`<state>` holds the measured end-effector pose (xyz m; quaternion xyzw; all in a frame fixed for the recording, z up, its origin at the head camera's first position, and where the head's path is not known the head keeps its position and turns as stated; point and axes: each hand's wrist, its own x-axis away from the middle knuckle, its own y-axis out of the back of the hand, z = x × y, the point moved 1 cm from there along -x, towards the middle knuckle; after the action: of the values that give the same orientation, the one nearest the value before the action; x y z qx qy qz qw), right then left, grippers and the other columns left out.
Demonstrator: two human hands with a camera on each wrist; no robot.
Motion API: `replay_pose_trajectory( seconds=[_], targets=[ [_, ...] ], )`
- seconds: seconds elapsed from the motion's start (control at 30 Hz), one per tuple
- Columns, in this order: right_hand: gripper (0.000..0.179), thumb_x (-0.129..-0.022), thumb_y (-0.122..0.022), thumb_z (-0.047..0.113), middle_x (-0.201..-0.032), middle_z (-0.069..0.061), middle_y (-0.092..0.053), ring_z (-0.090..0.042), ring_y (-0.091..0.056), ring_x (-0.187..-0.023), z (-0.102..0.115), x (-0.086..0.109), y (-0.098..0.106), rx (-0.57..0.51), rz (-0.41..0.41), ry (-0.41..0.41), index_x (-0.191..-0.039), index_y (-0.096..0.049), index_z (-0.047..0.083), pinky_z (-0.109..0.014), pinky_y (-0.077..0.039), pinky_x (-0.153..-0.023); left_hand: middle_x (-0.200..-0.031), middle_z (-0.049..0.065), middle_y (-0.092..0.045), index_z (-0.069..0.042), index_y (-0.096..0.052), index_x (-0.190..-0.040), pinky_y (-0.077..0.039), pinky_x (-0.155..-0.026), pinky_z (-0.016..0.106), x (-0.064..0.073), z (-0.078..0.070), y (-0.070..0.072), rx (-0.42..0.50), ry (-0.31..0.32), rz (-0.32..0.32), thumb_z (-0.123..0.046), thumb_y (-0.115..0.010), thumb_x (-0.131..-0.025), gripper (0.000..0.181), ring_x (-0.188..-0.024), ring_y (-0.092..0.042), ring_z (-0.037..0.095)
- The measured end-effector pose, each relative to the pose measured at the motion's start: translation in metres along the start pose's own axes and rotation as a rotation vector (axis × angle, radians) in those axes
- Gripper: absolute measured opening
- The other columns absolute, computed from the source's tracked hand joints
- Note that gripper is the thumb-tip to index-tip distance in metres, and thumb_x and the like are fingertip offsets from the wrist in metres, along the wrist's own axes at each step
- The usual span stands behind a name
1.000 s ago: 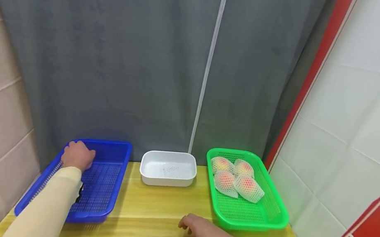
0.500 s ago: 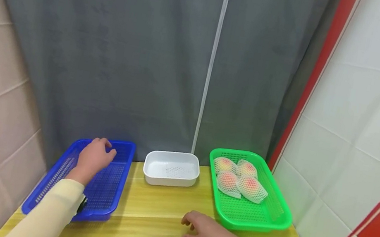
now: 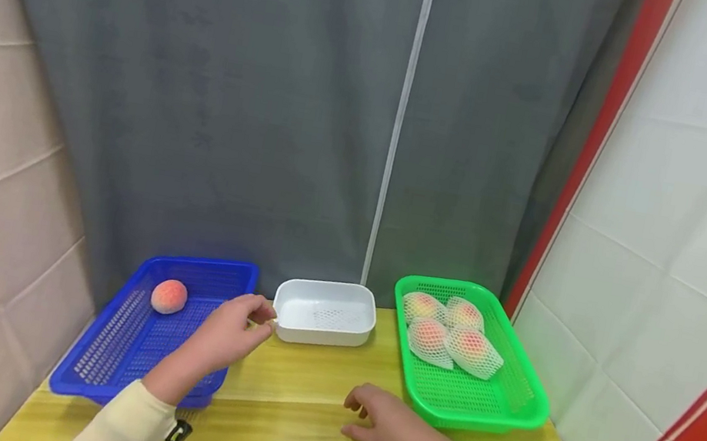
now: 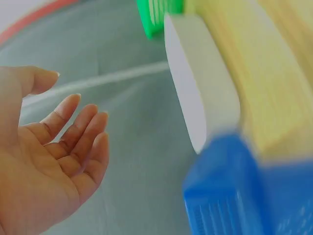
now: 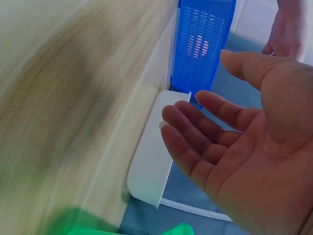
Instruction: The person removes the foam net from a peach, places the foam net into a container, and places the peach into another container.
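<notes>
By the white tray [image 3: 328, 338], the left hand [image 3: 227, 337] gaped empty (right hand [image 3: 388, 424] likewise); the peach [image 3: 169, 296] seemed light, bruisable, best cupped sidewise.

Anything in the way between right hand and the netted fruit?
Just the green basket's rim, on its near-left side. Nothing visible covers the netted fruit from above. Can't tell if the right hand is high enough to clear it.
</notes>
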<state>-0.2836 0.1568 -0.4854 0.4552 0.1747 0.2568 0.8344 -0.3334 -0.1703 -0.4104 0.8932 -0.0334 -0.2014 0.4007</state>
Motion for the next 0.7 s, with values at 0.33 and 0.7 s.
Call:
replay_pose_trajectory(
  seconds=[0.33, 0.7],
  targets=[
    [0.027, -0.101, -0.083, 0.032, -0.113, 0.004, -0.071, -0.017, -0.070, -0.101, -0.003, -0.003, 0.003, 0.019, -0.030, -0.020, -0.119, -0.071, 0.015, -0.034, -0.060, -0.087, -0.108, -0.004, -0.074, -0.017, -0.075, -0.109, -0.061, -0.088, 0.044, 0.037, -0.033, -0.055, 0.115, -0.132, 0.052, -0.017, -0.079, -0.101, 0.009, -0.105, -0.071, 0.020],
    [0.026, -0.100, -0.084, 0.030, -0.111, 0.004, -0.071, -0.020, -0.070, -0.099, -0.003, -0.003, 0.002, 0.012, -0.052, 0.002, -0.116, -0.071, 0.014, -0.034, -0.060, -0.085, -0.110, -0.005, -0.073, -0.018, -0.074, -0.111, -0.062, -0.085, 0.041, 0.062, -0.020, -0.097, 0.198, -0.193, 0.150, -0.022, -0.078, -0.103, 0.010, -0.101, -0.071, 0.017]
  ],
)
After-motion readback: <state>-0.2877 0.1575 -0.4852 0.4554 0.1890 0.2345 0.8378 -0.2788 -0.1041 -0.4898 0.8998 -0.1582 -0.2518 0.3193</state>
